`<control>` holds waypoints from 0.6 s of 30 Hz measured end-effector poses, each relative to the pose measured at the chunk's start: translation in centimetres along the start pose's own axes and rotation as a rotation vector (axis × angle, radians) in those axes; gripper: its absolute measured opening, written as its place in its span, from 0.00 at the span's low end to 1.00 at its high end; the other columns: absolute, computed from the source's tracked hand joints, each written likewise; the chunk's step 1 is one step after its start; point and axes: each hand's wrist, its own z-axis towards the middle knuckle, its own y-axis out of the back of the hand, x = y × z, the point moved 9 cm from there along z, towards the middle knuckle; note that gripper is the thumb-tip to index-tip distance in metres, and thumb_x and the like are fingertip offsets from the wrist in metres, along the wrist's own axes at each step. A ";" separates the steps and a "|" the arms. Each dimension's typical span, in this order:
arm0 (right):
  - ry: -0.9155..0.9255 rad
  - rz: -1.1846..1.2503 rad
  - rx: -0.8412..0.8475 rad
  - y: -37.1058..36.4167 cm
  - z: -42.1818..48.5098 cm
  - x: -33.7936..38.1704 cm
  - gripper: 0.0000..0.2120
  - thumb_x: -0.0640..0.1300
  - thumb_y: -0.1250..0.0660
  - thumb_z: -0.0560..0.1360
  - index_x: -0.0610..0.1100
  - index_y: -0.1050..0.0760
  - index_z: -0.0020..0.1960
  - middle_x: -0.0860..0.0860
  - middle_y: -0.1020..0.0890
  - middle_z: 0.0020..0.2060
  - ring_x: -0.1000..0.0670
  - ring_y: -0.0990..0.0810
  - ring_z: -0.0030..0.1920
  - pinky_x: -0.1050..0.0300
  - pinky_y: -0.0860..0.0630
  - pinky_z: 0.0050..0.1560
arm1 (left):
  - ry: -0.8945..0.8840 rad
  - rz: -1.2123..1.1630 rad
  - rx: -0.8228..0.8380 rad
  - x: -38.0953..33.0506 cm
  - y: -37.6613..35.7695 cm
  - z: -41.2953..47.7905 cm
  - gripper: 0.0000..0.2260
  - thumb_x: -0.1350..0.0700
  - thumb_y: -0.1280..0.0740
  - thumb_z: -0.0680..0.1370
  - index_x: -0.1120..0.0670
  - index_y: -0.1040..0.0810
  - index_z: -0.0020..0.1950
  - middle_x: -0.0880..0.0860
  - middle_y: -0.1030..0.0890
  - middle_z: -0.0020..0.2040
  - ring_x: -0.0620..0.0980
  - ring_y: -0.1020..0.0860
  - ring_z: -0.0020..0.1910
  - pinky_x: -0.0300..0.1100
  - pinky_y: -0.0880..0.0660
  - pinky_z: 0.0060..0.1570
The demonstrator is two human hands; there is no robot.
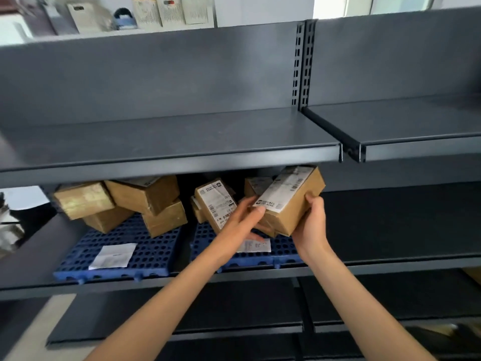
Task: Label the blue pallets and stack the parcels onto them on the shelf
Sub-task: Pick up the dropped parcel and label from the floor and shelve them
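pallets [145, 254] blue, hole-gridded | parcels [145, 194] brown cardboard | labels [113, 256] white, black print | shelf [169, 136] dark grey

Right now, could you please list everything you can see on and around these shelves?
Pallets: two, blue, side by side on the middle shelf; left pallet, right pallet.
Paper labels: two, white, one on each pallet front;.
Parcels on left pallet: about four, brown, piled unevenly.
Parcels on right pallet: several, brown, leaning; exact count hidden.
Held parcel: one, brown with white label, tilted above the right pallet.
Shelves: dark grey; upper shelf.
Cartons: several, white, on top, blurred.
Left hand: touching the held parcel.
Right hand: fingers gripping it.
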 end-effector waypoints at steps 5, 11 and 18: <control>0.074 -0.342 -0.021 1.4 1.3 2.2 0.19 0.55 0.43 0.80 0.59 0.36 0.70 0.48 0.20 0.60 0.47 0.19 0.57 0.44 0.20 0.55 | 0.016 -0.011 -0.122 -0.1 -1.2 0.8 0.34 0.36 0.26 0.68 0.44 0.31 0.71 0.44 0.18 0.58 0.44 0.17 0.54 0.44 0.18 0.49; 0.102 -0.526 0.110 1.3 2.6 4.0 0.26 0.50 0.31 0.76 0.58 0.36 0.71 0.56 0.17 0.53 0.54 0.15 0.48 0.52 0.17 0.43 | -0.084 0.169 -0.189 -1.5 -2.6 2.9 0.22 0.41 0.31 0.75 0.43 0.26 0.68 0.35 0.18 0.53 0.35 0.19 0.52 0.34 0.22 0.51; 0.161 -0.529 -0.121 7.2 8.3 8.0 0.18 0.52 0.30 0.74 0.53 0.29 0.62 0.49 0.18 0.55 0.49 0.18 0.52 0.46 0.20 0.55 | -0.173 0.530 -0.436 -1.4 1.4 2.0 0.17 0.39 0.40 0.78 0.43 0.24 0.63 0.44 0.26 0.55 0.33 0.25 0.47 0.28 0.26 0.41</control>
